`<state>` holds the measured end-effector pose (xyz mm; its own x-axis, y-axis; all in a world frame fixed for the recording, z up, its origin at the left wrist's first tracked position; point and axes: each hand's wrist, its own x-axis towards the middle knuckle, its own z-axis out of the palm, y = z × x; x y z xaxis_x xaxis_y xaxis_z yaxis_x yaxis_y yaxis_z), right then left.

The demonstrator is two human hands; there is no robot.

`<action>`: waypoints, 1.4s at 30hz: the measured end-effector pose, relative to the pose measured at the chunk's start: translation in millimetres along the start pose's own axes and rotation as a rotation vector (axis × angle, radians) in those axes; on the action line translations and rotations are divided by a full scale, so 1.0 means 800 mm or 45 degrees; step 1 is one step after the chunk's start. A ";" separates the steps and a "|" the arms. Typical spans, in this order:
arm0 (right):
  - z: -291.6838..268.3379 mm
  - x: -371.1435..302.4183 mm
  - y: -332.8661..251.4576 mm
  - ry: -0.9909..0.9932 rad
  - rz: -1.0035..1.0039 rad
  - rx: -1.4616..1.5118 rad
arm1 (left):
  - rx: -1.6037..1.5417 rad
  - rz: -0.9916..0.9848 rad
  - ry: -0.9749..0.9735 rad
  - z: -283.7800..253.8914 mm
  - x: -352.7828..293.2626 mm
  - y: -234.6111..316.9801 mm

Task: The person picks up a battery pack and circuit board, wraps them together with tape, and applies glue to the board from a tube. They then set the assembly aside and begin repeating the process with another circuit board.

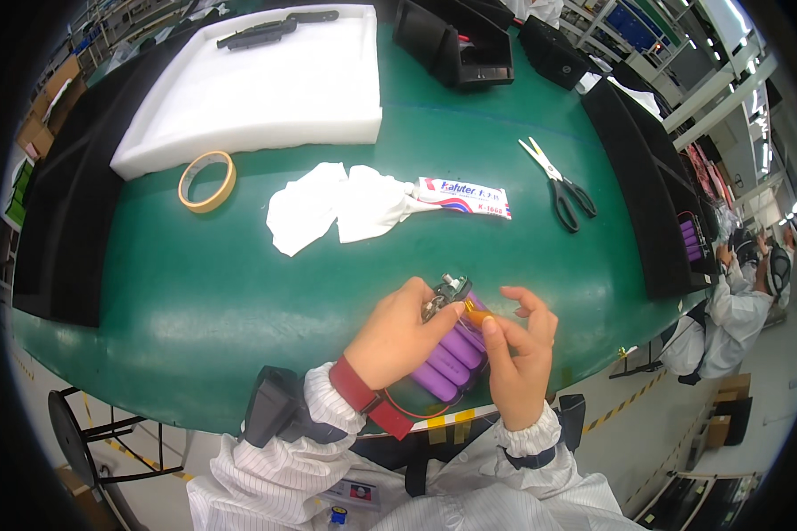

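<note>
A pack of purple cylindrical battery cells (449, 364) sits at the near edge of the green table, with a small circuit board (452, 288) at its far end. My left hand (400, 329) is closed on the pack beside the board, thumb across the top. From the right, my right hand (520, 350) pinches a small amber strip, perhaps tape (475, 312), between thumb and forefinger against the pack's end. Its other fingers are raised. A thin red wire (416, 413) curves from under my left wrist along the pack's near side. My fingers partly hide the board.
Beyond my hands lie white cloths (363, 205), a white tube (466, 196), black-handled scissors (560, 188) and a tape roll (207, 182). White foam (266, 88) is at the back left. Black bins (459, 44) and a black side shelf (633, 168) border the table. People (726, 305) work at right.
</note>
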<state>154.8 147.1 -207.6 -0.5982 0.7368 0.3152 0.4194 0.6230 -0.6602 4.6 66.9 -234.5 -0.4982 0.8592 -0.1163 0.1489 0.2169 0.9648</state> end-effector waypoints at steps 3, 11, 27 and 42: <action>-0.001 -0.001 -0.001 -0.044 0.000 -0.033 | 0.001 -0.012 -0.004 0.000 0.000 0.000; -0.003 -0.004 0.002 -0.061 -0.054 -0.028 | 0.009 -0.005 0.007 0.001 0.000 -0.001; -0.004 0.001 0.012 -0.052 0.018 0.158 | 0.008 -0.064 -0.020 -0.002 0.000 0.007; -0.006 0.003 0.008 -0.150 -0.058 0.043 | 0.014 -0.053 -0.020 -0.002 0.000 0.006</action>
<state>159.4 154.0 -207.9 -0.6932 0.6705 0.2643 0.3680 0.6446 -0.6701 3.6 67.1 -229.6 -0.4906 0.8565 -0.1601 0.1379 0.2578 0.9563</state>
